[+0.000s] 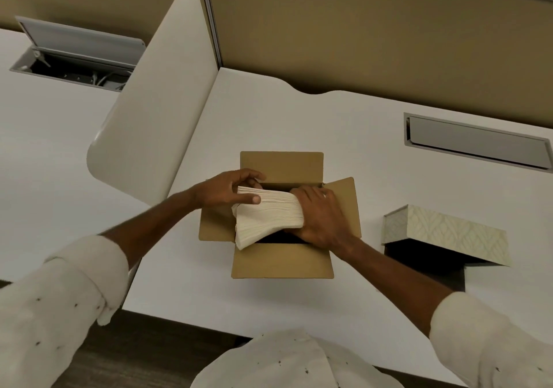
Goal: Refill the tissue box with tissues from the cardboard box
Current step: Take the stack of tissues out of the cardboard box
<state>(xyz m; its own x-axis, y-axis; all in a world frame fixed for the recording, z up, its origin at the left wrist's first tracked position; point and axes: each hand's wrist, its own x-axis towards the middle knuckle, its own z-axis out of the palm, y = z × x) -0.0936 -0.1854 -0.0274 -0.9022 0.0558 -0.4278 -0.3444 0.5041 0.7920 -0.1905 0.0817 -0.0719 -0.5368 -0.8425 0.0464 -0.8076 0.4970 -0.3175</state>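
An open brown cardboard box sits on the white desk with its four flaps spread out. A thick stack of white tissues is held above the box's opening. My right hand clamps the stack's right end. My left hand grips its upper left end, thumb lying along the front. The stack's lower left corner droops over the near flap. To the right stands the patterned tissue box, lifted off its dark base, with a dark gap under it.
A curved white divider panel rises at the left of the desk. A closed grey cable hatch lies at the back right, and an open one is on the neighbouring desk. The desk's front edge runs close to my body.
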